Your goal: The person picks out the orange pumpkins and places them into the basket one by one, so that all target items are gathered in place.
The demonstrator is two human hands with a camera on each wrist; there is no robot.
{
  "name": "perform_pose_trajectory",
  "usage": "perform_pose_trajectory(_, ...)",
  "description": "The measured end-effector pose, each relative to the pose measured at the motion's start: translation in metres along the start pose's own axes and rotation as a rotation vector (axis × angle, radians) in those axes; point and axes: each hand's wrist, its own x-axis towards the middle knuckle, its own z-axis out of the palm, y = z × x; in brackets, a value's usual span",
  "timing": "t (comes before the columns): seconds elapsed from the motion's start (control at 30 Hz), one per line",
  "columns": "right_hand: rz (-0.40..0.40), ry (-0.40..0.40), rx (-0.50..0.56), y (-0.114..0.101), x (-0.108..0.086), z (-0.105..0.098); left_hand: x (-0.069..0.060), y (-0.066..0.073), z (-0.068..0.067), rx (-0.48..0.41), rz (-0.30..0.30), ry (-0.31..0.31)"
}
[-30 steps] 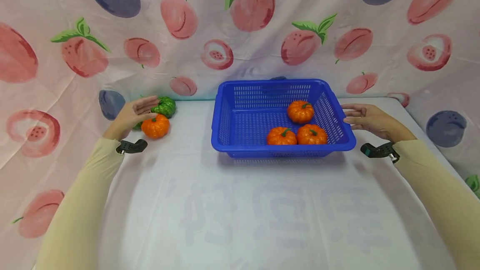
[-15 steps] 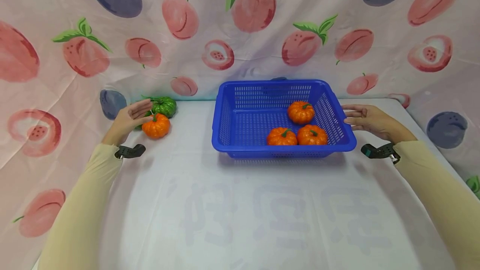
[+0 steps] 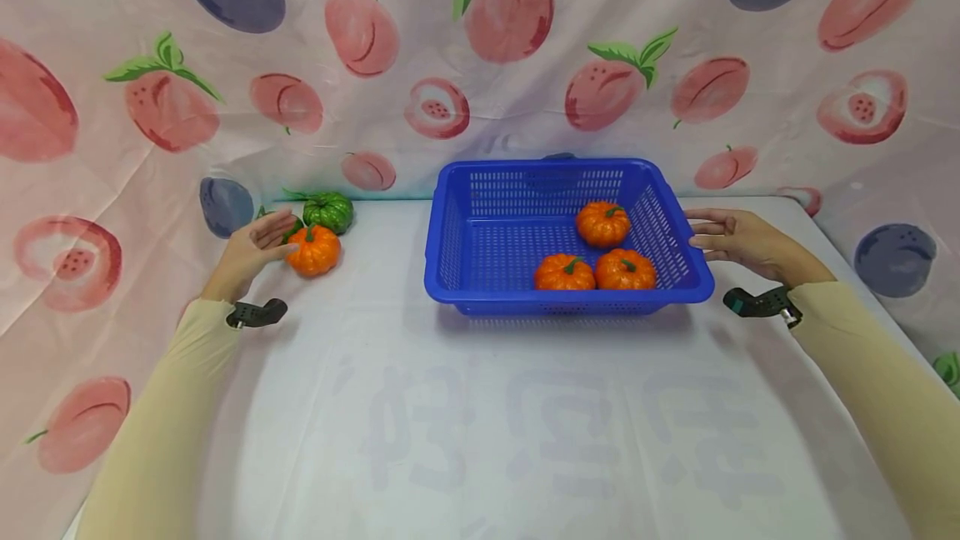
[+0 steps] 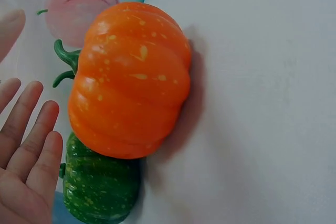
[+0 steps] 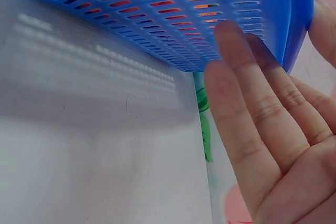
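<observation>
In the head view, my left hand is held beside an orange pumpkin at the table's far left. Its fingers are extended and hold nothing; the left wrist view shows them apart from that pumpkin. A green pumpkin stands just behind, and another green piece is mostly hidden by my hand. My right hand is at the right side of a blue plastic basket. In the right wrist view its straight fingers lie against or close to the slotted wall, thumb by the rim.
Three orange pumpkins sit inside the basket, toward its right half. A white cloth covers the table. Behind it hangs a fruit-printed curtain. A black wrist mount sits on my left wrist, with a similar one on the right.
My left hand has drawn slightly left and down from the pumpkins, showing more of the green one behind. My right hand and the basket have stayed put.
</observation>
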Motion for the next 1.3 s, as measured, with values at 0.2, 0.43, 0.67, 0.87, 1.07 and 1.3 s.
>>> perform_pose_trajectory(0.2, 0.002, -0.001, -0.006, 0.001, 0.0, 0.0, -0.001, -0.006, 0.0, -0.012, -0.011, 0.004)
perform_pose_trajectory(0.43, 0.008, 0.0, -0.015, 0.001, 0.002, 0.0, -0.001, -0.012, 0.004, -0.1, 0.036, -0.005)
perform_pose_trajectory(0.67, -0.005, -0.009, 0.03, 0.001, 0.001, -0.001, 0.001, -0.011, 0.007, -0.063, 0.013, -0.012)
perform_pose_trajectory(0.87, 0.001, -0.004, 0.014, 0.0, 0.0, 0.0, 0.002, -0.011, 0.006, 0.007, -0.025, -0.033)
perform_pose_trajectory(1.07, 0.002, -0.002, 0.011, 0.0, 0.001, 0.0, 0.003, -0.015, 0.005, 0.033, -0.029, -0.051)
perform_pose_trajectory(1.3, -0.004, -0.011, 0.036, 0.0, 0.0, 0.0, 0.003, -0.015, 0.005, 0.021, -0.026, -0.042)
